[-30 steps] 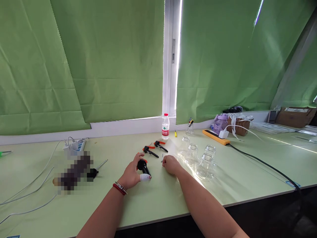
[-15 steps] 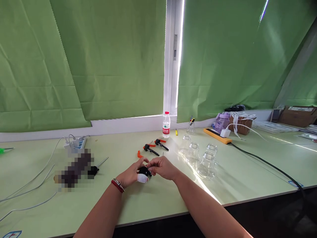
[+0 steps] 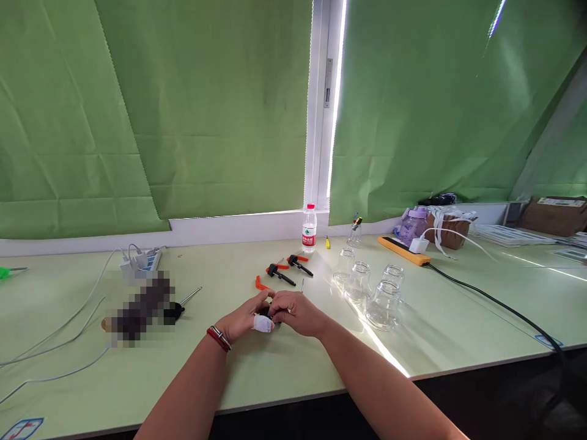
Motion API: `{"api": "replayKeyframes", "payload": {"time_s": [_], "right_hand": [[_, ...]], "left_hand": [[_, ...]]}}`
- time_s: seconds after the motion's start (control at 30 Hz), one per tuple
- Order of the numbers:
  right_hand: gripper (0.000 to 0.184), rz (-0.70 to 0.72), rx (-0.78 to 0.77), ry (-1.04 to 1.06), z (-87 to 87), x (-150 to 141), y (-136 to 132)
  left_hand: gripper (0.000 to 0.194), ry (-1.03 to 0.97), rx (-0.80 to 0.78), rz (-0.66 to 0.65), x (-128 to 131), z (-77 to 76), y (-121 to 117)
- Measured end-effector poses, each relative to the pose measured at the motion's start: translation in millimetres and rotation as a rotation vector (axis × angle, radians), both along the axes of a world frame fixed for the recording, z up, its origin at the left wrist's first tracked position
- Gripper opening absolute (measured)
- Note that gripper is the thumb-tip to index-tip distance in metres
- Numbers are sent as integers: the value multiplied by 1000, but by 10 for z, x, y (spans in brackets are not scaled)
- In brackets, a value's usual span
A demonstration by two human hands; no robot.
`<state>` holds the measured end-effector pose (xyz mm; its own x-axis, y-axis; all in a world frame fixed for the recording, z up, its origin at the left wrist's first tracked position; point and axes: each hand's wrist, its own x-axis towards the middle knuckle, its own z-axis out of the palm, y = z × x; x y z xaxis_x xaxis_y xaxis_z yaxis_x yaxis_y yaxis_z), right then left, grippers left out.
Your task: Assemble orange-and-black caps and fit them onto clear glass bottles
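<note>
My left hand (image 3: 245, 318), a white wrapping on one finger, is closed around a small black part (image 3: 264, 311) held low over the table. My right hand (image 3: 296, 313) has its fingertips pinched together against that part's right side. What lies inside the pinch is hidden by the fingers. A thin metal rod (image 3: 302, 285) shows just beyond my right knuckles; its other end is out of sight. Past my hands lie a loose orange piece (image 3: 261, 283) and two black-and-orange tools, a nearer one (image 3: 280, 274) and a farther one (image 3: 300, 264).
Several upturned clear glass jars (image 3: 384, 305) stand to the right. Behind are a water bottle (image 3: 309, 229), a yellow cutter (image 3: 328, 242) and an orange power strip (image 3: 403, 251). A black-handled screwdriver (image 3: 175, 311) and white cables (image 3: 68, 333) lie left.
My right fingers have shifted slightly left and curled over the black part, covering more of it. More of the thin rod shows. The view has moved a little.
</note>
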<state>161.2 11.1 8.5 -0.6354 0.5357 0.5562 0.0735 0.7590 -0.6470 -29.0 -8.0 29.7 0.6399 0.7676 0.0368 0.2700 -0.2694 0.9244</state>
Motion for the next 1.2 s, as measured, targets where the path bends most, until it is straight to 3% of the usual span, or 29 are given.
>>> {"api": "replayKeyframes", "payload": {"time_s": [0.6, 1.2], "right_hand": [[9, -20, 127, -32, -9, -8, -14], [8, -17, 103, -8, 6, -16, -29]], "left_hand": [[58, 20, 7, -24, 0, 41, -33], [58, 61, 25, -18, -6, 51, -34]]}}
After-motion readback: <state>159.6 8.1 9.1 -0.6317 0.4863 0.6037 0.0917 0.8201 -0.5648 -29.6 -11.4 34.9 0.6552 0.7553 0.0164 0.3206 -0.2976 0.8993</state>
